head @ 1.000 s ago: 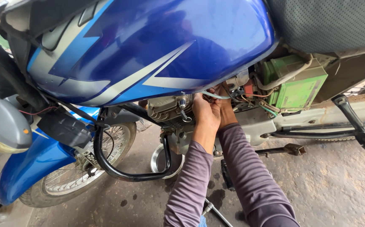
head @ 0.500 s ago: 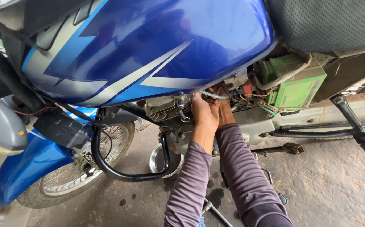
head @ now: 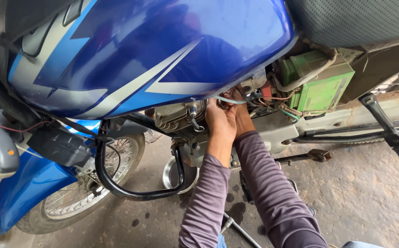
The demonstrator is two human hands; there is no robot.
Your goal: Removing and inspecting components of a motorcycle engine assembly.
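Observation:
Both my hands reach up under the blue fuel tank point(head: 153, 50) of a motorcycle, just behind the engine head point(head: 176, 115). My left hand point(head: 220, 121) has its fingers closed around a thin pale green hose point(head: 229, 100) that runs out from under the tank. My right hand point(head: 243, 117) sits right beside it, pressed against the left hand, fingers tucked into the wiring and mostly hidden. Whether it grips anything cannot be seen. Both arms wear purple-grey sleeves.
A green battery point(head: 321, 82) sits under the black seat point(head: 355, 20), with wires around it. A black crash guard point(head: 130, 183) curves beside the front wheel point(head: 84, 202). A metal bowl point(head: 176, 177) and a long tool point(head: 240, 229) lie on the concrete floor. A kick lever point(head: 387, 131) juts out at the right.
The camera has drifted slightly; my hands stay in the same spot under the tank, still working at the hose.

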